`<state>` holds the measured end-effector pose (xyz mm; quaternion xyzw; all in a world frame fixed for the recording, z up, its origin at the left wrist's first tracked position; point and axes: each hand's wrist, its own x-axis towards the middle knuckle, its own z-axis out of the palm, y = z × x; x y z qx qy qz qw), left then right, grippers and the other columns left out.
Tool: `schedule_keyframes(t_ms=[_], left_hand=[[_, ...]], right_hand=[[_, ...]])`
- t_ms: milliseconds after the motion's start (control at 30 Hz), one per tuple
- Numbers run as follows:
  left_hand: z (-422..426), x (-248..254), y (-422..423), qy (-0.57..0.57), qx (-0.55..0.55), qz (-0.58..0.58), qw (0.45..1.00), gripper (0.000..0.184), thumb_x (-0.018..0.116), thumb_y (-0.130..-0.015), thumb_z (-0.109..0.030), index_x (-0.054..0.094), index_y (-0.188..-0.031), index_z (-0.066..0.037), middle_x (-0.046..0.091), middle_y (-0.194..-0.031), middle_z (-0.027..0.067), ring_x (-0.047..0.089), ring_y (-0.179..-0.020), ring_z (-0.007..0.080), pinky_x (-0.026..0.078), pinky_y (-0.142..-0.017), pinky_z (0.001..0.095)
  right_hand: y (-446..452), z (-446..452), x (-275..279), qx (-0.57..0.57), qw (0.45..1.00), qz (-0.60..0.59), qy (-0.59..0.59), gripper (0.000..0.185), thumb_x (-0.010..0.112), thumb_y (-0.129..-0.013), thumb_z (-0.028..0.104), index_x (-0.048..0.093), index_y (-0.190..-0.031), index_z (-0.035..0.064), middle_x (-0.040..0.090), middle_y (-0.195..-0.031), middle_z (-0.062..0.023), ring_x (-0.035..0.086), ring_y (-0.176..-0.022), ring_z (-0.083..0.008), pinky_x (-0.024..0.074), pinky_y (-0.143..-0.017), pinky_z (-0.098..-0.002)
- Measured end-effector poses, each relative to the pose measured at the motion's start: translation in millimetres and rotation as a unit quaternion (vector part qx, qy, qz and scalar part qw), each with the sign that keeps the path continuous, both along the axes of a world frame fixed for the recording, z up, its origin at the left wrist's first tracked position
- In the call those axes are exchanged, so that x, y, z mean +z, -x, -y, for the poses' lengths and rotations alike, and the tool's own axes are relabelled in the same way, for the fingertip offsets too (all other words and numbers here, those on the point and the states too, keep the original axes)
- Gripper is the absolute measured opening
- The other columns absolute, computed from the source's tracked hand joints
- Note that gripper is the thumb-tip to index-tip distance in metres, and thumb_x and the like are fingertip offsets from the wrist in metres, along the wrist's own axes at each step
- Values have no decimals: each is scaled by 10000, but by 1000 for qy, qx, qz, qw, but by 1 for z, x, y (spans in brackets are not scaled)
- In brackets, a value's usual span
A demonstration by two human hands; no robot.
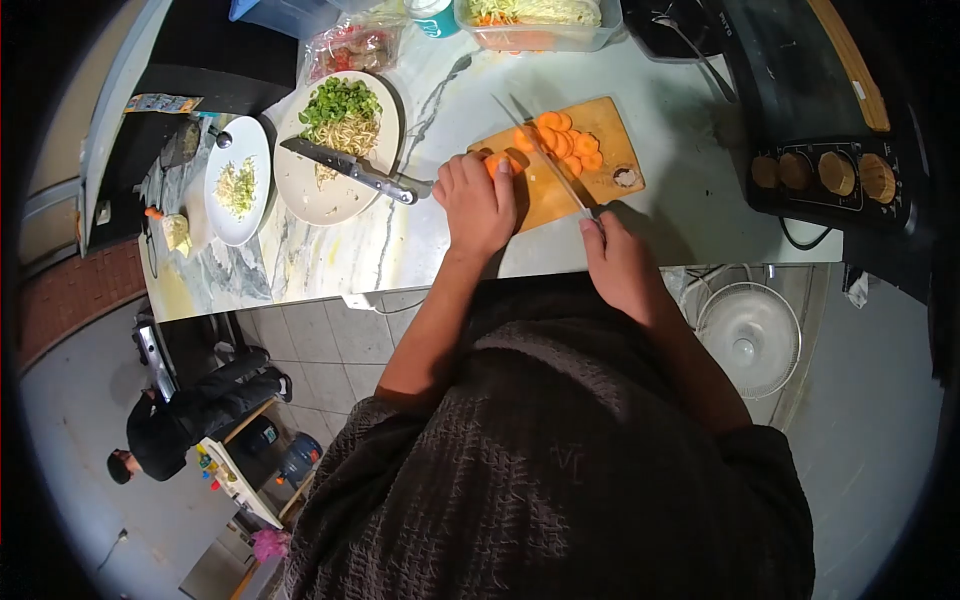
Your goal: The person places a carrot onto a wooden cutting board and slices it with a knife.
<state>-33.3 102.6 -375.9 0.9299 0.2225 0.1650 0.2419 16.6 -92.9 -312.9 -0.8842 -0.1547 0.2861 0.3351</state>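
My right hand point(615, 252) is closed round the handle of a long knife point(560, 170), whose blade slants up across a wooden cutting board point(625, 125). Under the curled fingers of my left hand point(478, 205), at the board's left side, is an orange carrot piece point(505, 162). The blade lies just right of that piece. Round carrot slices point(572, 140) are heaped on the board to the right of the blade. Most of the held carrot is hidden by my fingers.
Left stand a plate point(300, 205) of greens and sprouts with a second knife point(340, 170) across it, and an oval plate point(225, 225) of chopped vegetables. A plastic container point(540, 38) is behind the board, a black oven point(830, 110) at right. Another person point(170, 430) is at lower left.
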Motion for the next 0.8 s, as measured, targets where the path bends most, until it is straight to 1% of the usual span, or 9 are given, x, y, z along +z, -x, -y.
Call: schedule_keyframes(t_ms=[33,100,200,333,433,567,633,733,800], left_hand=[[0,1,2,1,17,1,1000,319,492,-964,-291,538,-1085,1,530,-1031,172,457,-1019,335,305,-895,461],[-2,4,10,3,20,8,1000,315,494,-964,-281,536,-1091,5,530,-1033,172,457,-1019,337,306,-899,459],[-2,13,21,14,24,14,1000,311,495,-967,-268,533,-1099,11,530,-1041,175,457,-1019,338,309,-904,456],[-4,13,22,38,8,20,999,313,497,-971,-269,531,-1100,14,529,-1057,177,455,-1025,341,311,-906,458],[-2,8,17,44,10,9,999,316,502,-970,-271,527,-1106,13,523,-1065,179,452,-1031,343,310,-908,459],[6,5,12,49,-4,17,999,323,510,-968,-274,522,-1117,12,518,-1074,182,448,-1036,348,307,-911,464],[13,1,10,17,-6,31,999,328,518,-963,-276,519,-1124,10,516,-1078,182,449,-1037,351,304,-913,469],[16,-6,7,-1,10,46,999,326,525,-957,-273,519,-1119,10,517,-1072,178,449,-1025,352,304,-904,471],[14,-8,5,-1,8,45,999,321,528,-953,-268,520,-1115,10,517,-1068,176,450,-1015,351,305,-895,470]], right_hand=[[-3,-4,2,-1,1000,-2,-1,348,480,-1000,307,542,-945,-31,618,-813,-289,596,-814,-485,465,-692,-500],[-7,-12,4,38,999,-23,-2,380,462,-998,321,547,-928,-42,633,-839,-306,607,-857,-493,474,-758,-558],[-6,-20,-6,44,999,-25,0,389,448,-1005,322,542,-946,-51,634,-828,-311,606,-850,-503,476,-770,-559],[-2,-22,-17,28,1000,4,14,368,443,-1011,321,545,-973,-30,633,-855,-305,588,-867,-507,466,-748,-553],[6,-12,-13,6,1000,18,21,382,440,-1010,323,533,-957,-44,631,-819,-317,602,-839,-514,477,-767,-566],[9,4,-16,-17,1000,-1,20,347,466,-1004,313,526,-967,-27,629,-798,-304,598,-813,-516,479,-713,-564],[9,7,-22,-18,1000,-7,9,334,476,-1001,308,524,-972,-22,629,-792,-298,597,-809,-514,477,-697,-563],[8,6,-29,-12,1000,-10,-19,325,490,-996,305,523,-967,-17,634,-800,-292,600,-816,-508,473,-695,-560],[5,2,-35,-5,1000,2,-20,318,489,-996,297,515,-979,-19,641,-840,-289,602,-836,-503,479,-716,-554]])
